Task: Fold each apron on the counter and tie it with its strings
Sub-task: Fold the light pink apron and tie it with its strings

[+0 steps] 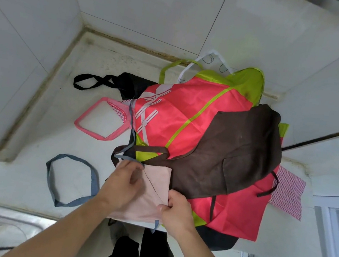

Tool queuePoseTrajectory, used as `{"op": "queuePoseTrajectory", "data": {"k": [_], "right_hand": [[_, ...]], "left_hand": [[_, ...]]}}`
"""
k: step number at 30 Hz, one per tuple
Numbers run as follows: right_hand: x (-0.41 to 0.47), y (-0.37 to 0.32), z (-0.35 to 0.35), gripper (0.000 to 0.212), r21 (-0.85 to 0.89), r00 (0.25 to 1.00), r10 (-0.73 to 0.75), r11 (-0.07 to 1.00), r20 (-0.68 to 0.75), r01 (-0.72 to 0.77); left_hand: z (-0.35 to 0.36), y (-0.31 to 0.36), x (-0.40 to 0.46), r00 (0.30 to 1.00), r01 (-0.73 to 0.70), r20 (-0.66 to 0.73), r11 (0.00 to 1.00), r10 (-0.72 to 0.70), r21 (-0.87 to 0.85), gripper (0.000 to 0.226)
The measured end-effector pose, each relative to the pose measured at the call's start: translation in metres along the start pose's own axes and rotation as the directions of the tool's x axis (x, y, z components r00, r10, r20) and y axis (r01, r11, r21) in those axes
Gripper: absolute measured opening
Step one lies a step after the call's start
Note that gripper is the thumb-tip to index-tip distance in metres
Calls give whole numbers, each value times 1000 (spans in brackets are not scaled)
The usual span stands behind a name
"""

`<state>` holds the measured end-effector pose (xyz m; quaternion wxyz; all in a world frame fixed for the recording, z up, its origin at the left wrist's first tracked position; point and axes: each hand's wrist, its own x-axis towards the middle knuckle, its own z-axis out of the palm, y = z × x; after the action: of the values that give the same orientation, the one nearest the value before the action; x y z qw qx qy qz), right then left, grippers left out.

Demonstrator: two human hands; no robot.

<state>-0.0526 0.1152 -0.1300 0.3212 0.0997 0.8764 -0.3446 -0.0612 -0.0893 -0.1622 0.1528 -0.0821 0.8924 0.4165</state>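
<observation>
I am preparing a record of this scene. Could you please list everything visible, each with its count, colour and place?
pale pink apron: 1, folded, counter front edge, under both hands
blue-grey strap loop: 1, counter, left of the pink apron
brown apron: 1, top of pile
red and lime apron: 1, pile middle
black apron: 1, pile back left
pink checked apron: 1, under pile, right
pink strap loop: 1, left of pile
counter: 1, whitish, in tiled corner
left hand: on pink apron
right hand: grips pink apron's edge
</observation>
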Motion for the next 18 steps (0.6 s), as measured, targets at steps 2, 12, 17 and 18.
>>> {"op": "queuePoseTrajectory", "data": {"k": [2, 12, 17, 18], "right_hand": [[1, 2, 2, 27, 26, 1000, 13, 1000, -9, -13], [-4, 1, 13, 30, 91, 998, 7, 996, 56, -12], [-17, -10, 22, 26, -3, 993, -109, 994, -36, 109], [-19, -12, 25, 21, -43, 987, -148, 988, -56, 145]], "left_hand": [[-1, 5, 2, 1000, 1, -13, 1000, -2, -19, 26], [4, 5, 2, 972, 219, 104, 973, -211, -72, 24], [-9, 8, 16, 927, 370, 126, 916, -353, -155, 13], [-11, 9, 17, 922, 382, 139, 910, -362, -162, 12]]}}
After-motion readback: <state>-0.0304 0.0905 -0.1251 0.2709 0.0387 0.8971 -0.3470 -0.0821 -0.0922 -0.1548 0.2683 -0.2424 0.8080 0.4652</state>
